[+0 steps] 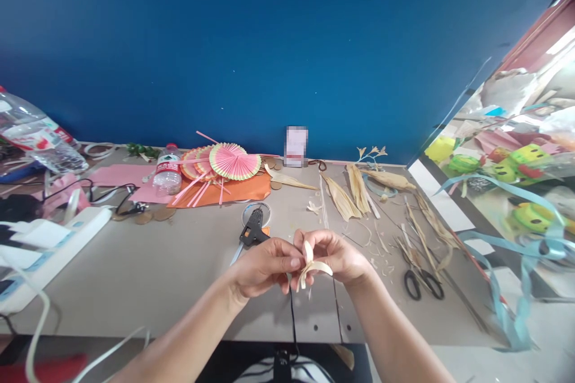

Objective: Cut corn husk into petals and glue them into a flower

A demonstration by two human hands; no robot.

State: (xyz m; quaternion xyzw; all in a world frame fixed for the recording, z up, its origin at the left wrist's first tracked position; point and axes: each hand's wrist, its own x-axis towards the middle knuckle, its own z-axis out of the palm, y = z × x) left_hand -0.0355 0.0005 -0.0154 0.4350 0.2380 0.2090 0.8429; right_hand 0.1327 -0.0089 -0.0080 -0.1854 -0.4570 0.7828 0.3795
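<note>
Both hands are closed in on one small thing, a pale husk flower [322, 267], held up just above the near part of the worktop [188, 287]. The left hand [268, 264] has thumb and forefinger drawn together in a narrow pinch at the flower's base; the right hand [339, 256] curls round from the other side, its grip also clamped on the flower, though the exact contact of its fingertips is partly hidden. The curved petals spread outward between the hands.

Just beyond the left hand lies a black glue gun [254, 226]; scissors [421, 282] with black handles rest to the right, near dry husks [344, 197].

As for labels, the small bottle [168, 170] has a red cap and a red wrapper with pale lettering — too small to read. The large bottle [42, 131] at far left wears a red-and-white label, also illegible. The upright card [295, 145] against the blue wall [287, 42] is pixelated, its writing unreadable.
</note>
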